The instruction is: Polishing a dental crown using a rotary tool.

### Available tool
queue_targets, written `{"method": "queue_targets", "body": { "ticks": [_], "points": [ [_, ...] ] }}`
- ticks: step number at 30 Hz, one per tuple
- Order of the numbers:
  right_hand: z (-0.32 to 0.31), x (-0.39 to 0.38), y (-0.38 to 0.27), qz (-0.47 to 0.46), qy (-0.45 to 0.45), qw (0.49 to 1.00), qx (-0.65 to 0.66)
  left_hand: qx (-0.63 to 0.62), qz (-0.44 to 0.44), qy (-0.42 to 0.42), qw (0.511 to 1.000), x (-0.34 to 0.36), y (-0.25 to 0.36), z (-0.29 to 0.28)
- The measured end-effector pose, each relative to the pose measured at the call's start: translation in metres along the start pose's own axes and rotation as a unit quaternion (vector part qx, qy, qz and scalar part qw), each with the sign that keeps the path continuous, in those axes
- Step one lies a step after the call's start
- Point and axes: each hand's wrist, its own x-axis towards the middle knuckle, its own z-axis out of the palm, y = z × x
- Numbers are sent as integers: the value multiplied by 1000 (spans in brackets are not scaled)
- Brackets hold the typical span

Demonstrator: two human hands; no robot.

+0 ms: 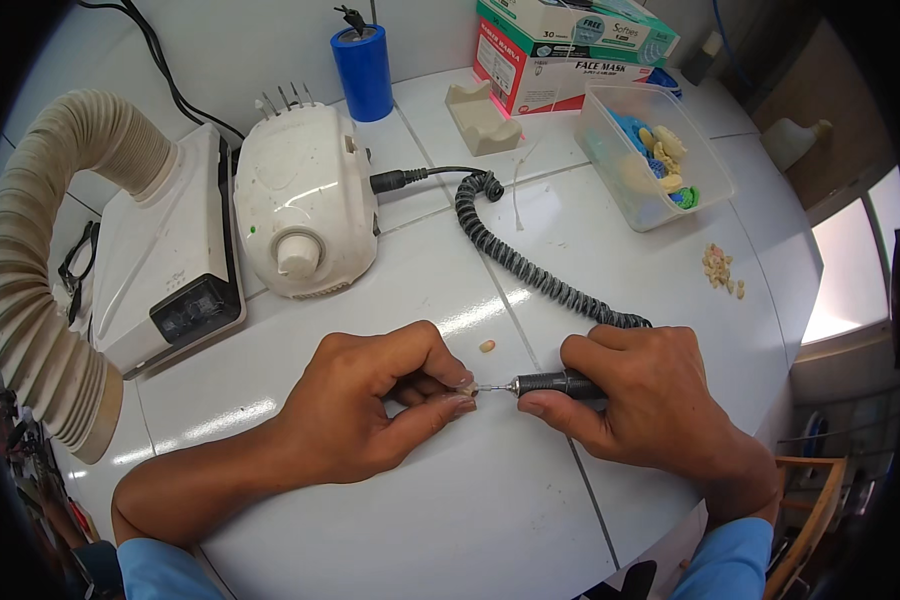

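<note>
Between the thumb and fingertips of my left hand (365,410) is pinched a small cream tooth-like piece (471,391), mostly hidden by the fingers. My right hand (650,395) is wrapped around a black rotary handpiece (560,384), held level and pointing left. Its thin metal bit (494,387) reaches the piece at my left fingertips; whether it spins I cannot tell. A similar cream and pinkish piece (487,346) lies on the white tiled table just beyond my fingertips. From the handpiece a coiled dark cord (530,262) runs back to a white control unit (305,205) with a knob.
A white box-shaped machine (165,260) with a ribbed hose (30,250) stands at left. At the back are a blue cylinder (362,75), a cream holder (482,118) and stacked boxes (570,60). Farther right sit a clear plastic tub (660,212) and a pile of small cream pieces (718,266).
</note>
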Motion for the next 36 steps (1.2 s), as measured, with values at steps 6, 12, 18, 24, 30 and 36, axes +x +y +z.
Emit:
{"method": "queue_targets", "body": {
  "ticks": [6,12,18,24,30,36],
  "points": [
    [-1,0,1,4,-12,1000,5,-6,6,1,1000,0,-1,1],
    [0,0,0,4,-6,1000,2,1,0,-9,1000,1,1,-1],
    [0,-1,-1,0,-3,1000,-4,-7,-6,-7,1000,0,1,0],
    [-2,0,0,3,-19,1000,1,-7,1,-8,1000,0,0,0],
    [-2,-1,0,-4,-14,1000,-3,-2,-4,-12,1000,0,2,0],
    [-1,-1,0,-6,-13,1000,-4,-1,-6,-12,1000,0,1,0]
  ]
}}
